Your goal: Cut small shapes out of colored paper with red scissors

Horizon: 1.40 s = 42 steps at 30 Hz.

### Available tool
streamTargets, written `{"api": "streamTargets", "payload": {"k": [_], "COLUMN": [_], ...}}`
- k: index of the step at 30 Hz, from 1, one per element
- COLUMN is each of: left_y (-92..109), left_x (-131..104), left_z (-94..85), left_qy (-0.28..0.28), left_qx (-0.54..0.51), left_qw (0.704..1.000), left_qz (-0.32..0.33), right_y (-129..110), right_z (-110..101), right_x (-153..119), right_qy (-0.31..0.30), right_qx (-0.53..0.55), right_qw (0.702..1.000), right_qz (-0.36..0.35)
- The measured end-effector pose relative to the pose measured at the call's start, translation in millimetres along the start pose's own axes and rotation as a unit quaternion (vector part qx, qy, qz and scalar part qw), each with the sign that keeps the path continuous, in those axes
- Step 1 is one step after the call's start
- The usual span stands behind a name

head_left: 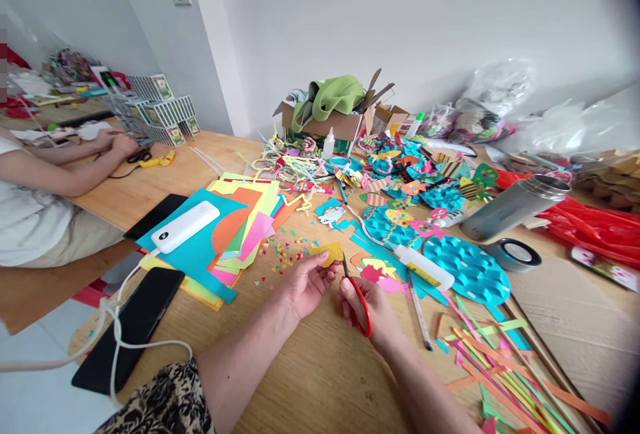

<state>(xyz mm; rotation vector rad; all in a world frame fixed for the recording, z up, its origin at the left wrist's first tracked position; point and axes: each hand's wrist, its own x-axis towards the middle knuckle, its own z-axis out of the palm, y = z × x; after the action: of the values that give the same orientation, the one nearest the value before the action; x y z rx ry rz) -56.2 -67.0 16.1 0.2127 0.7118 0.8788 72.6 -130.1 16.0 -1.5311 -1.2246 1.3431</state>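
Near the middle of the view, my left hand (309,285) pinches a small yellow paper piece (330,255) between thumb and fingers. My right hand (373,314) is closed around the red handles of a pair of scissors (367,317). The dark blades point away from me and touch the right edge of the yellow paper. Small coloured paper bits (289,252) lie on the wooden table (300,381) just beyond my left hand. Pink and yellow paper cutouts (383,275) lie beyond my right hand.
Coloured sheets (200,254) under a white power bank (185,226) and a black phone (131,324) lie left. Paper fish (399,217), a glue bottle (425,267), a pen (419,311), paper strips (505,361) and a steel flask (515,207) stand or lie right. Another person's hands (120,143) are far left.
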Motion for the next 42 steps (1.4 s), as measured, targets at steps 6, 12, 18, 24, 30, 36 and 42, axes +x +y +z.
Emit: {"api": "streamTargets", "payload": {"k": [6, 12, 18, 24, 30, 36, 42], "left_y": [-0.7, 0.3, 0.2, 0.0, -0.5, 1.0, 1.6], "left_x": [-0.8, -2.3, -2.8, -2.9, -3.3, -5.4, -5.3], "left_z": [1.1, 1.8, 1.9, 2.4, 2.3, 5.0, 5.5], "left_qy": [-0.004, -0.001, -0.004, 0.008, 0.005, 0.0, 0.002], "left_qx": [0.053, 0.078, 0.103, 0.121, 0.139, 0.15, 0.156], "left_qw": [0.998, 0.996, 0.992, 0.987, 0.983, 0.981, 0.979], "left_qz": [0.019, 0.037, 0.067, 0.102, 0.123, 0.126, 0.129], "right_y": [-0.5, -0.5, 1.3, 0.8, -1.0, -2.6, -2.6], "right_z": [1.3, 2.5, 2.5, 2.4, 2.4, 1.5, 0.5], "right_x": [0.2, 0.3, 0.3, 0.2, -0.7, -1.8, -1.8], "right_qy": [-0.007, -0.022, -0.023, -0.03, -0.038, -0.048, -0.053], "right_qx": [0.003, 0.0, -0.004, -0.004, 0.002, 0.003, 0.007], "right_qw": [1.0, 1.0, 1.0, 1.0, 0.999, 0.999, 0.999], "right_qz": [-0.003, 0.007, 0.003, 0.002, 0.008, 0.006, 0.006]}}
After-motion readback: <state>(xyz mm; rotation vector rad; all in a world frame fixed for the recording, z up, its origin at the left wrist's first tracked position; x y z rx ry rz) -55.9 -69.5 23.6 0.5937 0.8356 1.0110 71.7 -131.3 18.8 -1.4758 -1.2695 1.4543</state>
